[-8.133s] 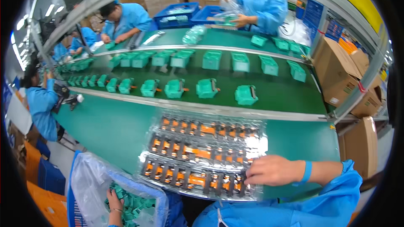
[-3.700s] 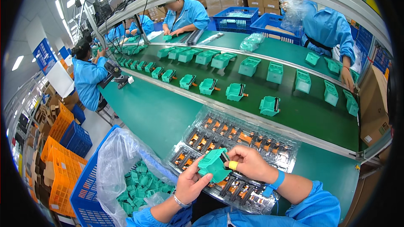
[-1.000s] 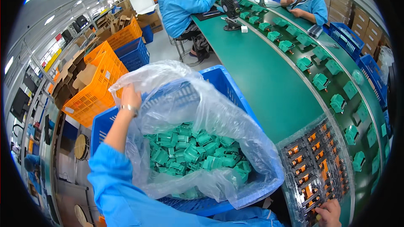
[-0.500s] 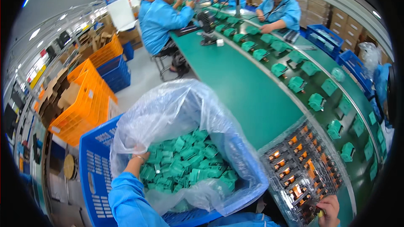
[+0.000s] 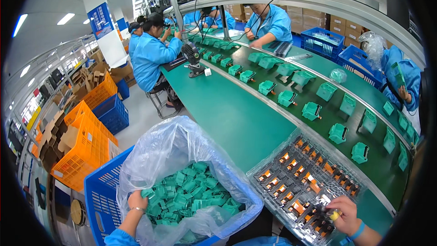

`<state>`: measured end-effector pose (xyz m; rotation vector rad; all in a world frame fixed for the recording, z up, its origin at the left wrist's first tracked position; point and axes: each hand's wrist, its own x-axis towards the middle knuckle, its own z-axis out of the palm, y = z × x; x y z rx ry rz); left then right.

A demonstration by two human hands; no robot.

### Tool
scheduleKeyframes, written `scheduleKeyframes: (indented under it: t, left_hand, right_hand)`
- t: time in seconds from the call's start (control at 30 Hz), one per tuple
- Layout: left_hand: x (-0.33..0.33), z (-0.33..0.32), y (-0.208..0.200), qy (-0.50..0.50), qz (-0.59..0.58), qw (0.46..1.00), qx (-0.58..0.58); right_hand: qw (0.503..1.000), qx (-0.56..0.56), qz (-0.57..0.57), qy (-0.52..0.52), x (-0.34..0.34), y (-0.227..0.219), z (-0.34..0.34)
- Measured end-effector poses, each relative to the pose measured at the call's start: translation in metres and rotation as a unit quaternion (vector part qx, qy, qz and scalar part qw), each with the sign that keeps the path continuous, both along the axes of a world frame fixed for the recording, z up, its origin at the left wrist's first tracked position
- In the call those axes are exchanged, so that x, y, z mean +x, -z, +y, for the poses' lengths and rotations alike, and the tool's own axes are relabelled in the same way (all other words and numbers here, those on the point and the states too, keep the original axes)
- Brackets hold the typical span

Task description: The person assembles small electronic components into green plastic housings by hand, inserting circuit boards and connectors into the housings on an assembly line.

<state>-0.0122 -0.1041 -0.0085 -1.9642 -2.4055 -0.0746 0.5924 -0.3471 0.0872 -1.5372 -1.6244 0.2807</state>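
My left hand (image 5: 136,201) is inside the bag-lined blue crate, its fingers closed on a green plastic housing (image 5: 147,193) at the left edge of a heap of similar green housings (image 5: 193,191). A clear plastic bag (image 5: 166,143) lines the crate. To the right, my right hand (image 5: 346,216) is over the near part of a clear blister tray (image 5: 261,164) that holds rows of orange-and-black parts (image 5: 298,207). Its fingers are pinched together, with a small yellow thing (image 5: 334,215) and something dark by the fingertips; what they grip cannot be made out.
The blue crate (image 5: 98,202) stands left of the green bench (image 5: 218,109). Along the bench, a dark green conveyor (image 5: 291,127) carries rows of green housings. Several co-workers in blue sit farther along, one person (image 5: 400,77) at the right edge. Orange crates (image 5: 86,155) stand left; a small fan (image 5: 193,59) on the bench.
The view has swung to the right. My left hand has closed on a housing at the heap's edge. My right hand has moved farther in over the tray.
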Motion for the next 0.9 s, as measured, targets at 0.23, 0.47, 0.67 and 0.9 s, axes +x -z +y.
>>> scheduleKeyframes:
  t: [0.23,0.47,0.67,0.9]
  left_hand:
    - [0.179,-0.063,-0.114,-0.017,-0.846,0.517,-0.131]
    - [0.341,-0.061,-0.117,0.024,-0.854,0.421,-0.304]
    - [0.392,-0.08,-0.095,0.082,-0.864,0.358,-0.344]
    - [0.402,-0.088,-0.069,0.087,-0.855,0.421,-0.29]
  right_hand:
    - [0.897,-0.032,0.438,0.049,0.005,0.022,0.029]
    - [0.82,-0.016,0.57,-0.048,-0.005,-0.016,0.05]
    - [0.791,-0.007,0.609,-0.059,0.004,-0.015,0.057]
    - [0.92,0.036,0.389,-0.038,0.0,-0.029,0.051]
